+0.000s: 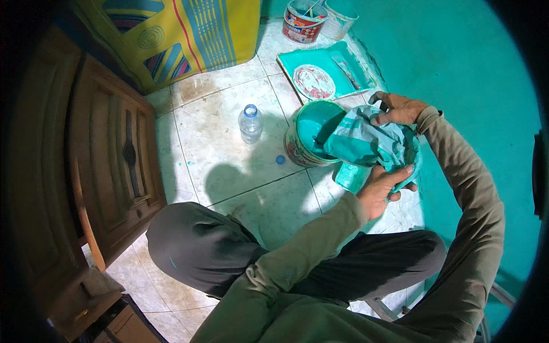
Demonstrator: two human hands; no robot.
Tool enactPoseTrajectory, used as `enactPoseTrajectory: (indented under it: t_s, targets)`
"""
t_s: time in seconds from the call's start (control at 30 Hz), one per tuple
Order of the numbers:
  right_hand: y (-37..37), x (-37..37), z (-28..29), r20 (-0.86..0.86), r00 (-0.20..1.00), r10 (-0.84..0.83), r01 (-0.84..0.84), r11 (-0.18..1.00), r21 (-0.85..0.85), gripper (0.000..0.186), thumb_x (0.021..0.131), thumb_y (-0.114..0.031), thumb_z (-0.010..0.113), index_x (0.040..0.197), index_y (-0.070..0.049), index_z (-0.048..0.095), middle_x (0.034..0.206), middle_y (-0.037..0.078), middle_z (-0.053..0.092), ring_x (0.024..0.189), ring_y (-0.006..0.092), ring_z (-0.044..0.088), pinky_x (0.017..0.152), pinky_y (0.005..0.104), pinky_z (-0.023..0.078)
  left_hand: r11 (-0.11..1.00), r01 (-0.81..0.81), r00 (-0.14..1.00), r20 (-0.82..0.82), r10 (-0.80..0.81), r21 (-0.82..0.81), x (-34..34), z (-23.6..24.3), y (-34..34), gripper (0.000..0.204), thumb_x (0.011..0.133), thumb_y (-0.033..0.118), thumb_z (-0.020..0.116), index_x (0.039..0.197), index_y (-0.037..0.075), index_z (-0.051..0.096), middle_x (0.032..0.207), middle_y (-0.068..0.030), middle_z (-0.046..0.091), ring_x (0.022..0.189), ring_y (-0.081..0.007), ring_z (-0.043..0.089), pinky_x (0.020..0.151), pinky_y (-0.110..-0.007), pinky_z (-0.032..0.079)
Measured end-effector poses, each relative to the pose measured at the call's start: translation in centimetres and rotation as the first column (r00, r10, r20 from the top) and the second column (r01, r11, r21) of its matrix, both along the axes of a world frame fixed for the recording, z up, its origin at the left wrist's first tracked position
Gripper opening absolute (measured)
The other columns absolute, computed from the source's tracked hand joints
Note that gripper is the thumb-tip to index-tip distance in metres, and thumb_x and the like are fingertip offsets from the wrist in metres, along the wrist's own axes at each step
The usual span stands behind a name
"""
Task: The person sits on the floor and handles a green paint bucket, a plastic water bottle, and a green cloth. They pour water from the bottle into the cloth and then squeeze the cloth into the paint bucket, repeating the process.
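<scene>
My left hand (380, 191) grips the lower edge of a crumpled plastic bag (366, 137), pale and smeared with teal paint, its thumb on top. From the far side, my right hand (397, 110) curls its fingers around the bag's upper edge. A teal-coated curved rim shows at the bag's right end; whether it is a separate container I cannot tell. The bag's left end slopes over a round bucket (293, 147) holding teal paint. Below the bag, a teal-covered flat piece (351, 176) lies on the tiles, partly hidden.
A clear bottle (250, 124) stands uncapped left of the bucket, near a blue cap (280, 159). Behind are a paint tray (326, 57) with a round lid and a brush-like tool, a red bucket (301, 28) and a whitish tub (338, 26). A teal wall (457, 68) borders the right, a wooden door (108, 154) the left.
</scene>
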State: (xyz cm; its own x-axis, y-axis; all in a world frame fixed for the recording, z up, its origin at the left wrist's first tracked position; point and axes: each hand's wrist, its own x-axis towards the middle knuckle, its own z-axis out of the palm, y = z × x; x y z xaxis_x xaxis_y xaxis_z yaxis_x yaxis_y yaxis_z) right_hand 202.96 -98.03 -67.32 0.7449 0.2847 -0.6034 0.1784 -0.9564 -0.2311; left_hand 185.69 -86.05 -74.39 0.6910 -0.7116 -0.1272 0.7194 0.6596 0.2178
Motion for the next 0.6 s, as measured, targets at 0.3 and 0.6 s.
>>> enactPoseTrajectory:
  t_s: [0.3,0.6]
  targets:
    - [-4.0,-4.8,-0.3,-0.263,0.917,-0.298,0.370,0.883,0.289,0.091,0.084,-0.072,0.047,0.142,-0.003,0.037,0.139,0.019,0.044,0.128,0.0321,0.044,0.109,0.0413,0.032,0.981,0.178,0.981,-0.062,-0.183,-0.083,4.7,0.1,6.6,0.036,0.094,0.018,0.060,0.124,0.004,0.047,0.116,-0.0201,0.057,0.071,-0.0088,0.054,0.039,-0.011,0.033]
    - [-7.7,-9.8,-4.2,-0.370,0.924,-0.091,0.369,0.458,0.809,0.100,0.078,-0.068,0.060,0.147,-0.005,0.025,0.134,0.020,0.046,0.120,0.0284,0.049,0.100,0.0401,0.040,0.946,0.187,0.876,-0.391,-0.282,-0.264,6.8,2.2,9.1,0.041,0.092,0.013,0.062,0.123,0.000,0.039,0.131,-0.0295,0.043,0.068,-0.0088,0.057,0.033,-0.014,0.034]
